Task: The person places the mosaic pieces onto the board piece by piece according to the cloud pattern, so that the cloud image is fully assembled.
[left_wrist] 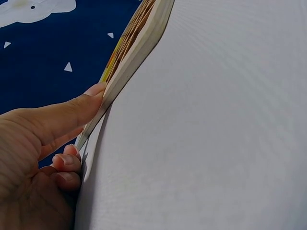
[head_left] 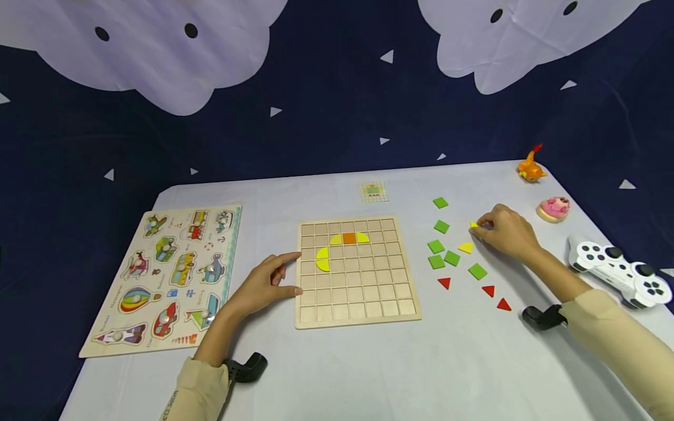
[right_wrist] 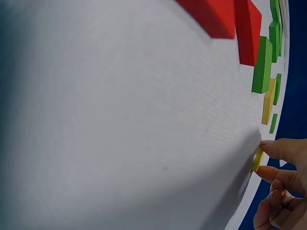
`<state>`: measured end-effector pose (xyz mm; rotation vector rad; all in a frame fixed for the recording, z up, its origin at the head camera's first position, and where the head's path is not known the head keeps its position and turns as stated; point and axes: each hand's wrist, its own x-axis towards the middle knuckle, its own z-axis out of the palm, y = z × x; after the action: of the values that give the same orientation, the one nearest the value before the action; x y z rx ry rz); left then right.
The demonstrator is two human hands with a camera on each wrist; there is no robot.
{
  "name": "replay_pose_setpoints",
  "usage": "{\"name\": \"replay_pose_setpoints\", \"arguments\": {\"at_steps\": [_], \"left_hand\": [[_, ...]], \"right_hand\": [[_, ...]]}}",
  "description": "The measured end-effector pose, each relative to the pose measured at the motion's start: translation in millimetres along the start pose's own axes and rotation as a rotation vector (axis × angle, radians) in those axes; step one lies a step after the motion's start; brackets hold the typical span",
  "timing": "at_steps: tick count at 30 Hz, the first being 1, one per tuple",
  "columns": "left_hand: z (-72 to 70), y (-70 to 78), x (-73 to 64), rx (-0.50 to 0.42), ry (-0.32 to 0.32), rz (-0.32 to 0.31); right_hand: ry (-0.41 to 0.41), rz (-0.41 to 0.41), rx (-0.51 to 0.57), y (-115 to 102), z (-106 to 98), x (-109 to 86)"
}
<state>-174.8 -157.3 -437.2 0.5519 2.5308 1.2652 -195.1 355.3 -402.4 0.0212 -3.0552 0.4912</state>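
Observation:
A wooden grid board lies mid-table. Against its left edge, my left hand rests thumb and index finger, spread apart; in the left wrist view the thumb touches the board's side. Yellow quarter-circle pieces and an orange square sit in its cells. To the right, my right hand pinches a yellow piece at table level between thumb and index finger. Beside that hand lie another yellow quarter-circle, several green diamonds and red triangles.
A small pattern card lies behind the board. On the left is a picture puzzle board. Along the right side are a white game controller, a pink figure on a round base and an orange toy.

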Motion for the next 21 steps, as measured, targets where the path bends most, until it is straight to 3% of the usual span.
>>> {"name": "replay_pose_setpoints", "arguments": {"at_steps": [12, 21], "left_hand": [[1.1, -0.6, -0.3, -0.005, -0.004, 0.004], [-0.4, -0.1, 0.0, -0.004, 0.006, 0.011]], "right_hand": [[0.037, 0.031, 0.020, -4.5, 3.9, 1.0], [0.070, -0.046, 0.054, -38.6, 1.9, 0.4]]}}
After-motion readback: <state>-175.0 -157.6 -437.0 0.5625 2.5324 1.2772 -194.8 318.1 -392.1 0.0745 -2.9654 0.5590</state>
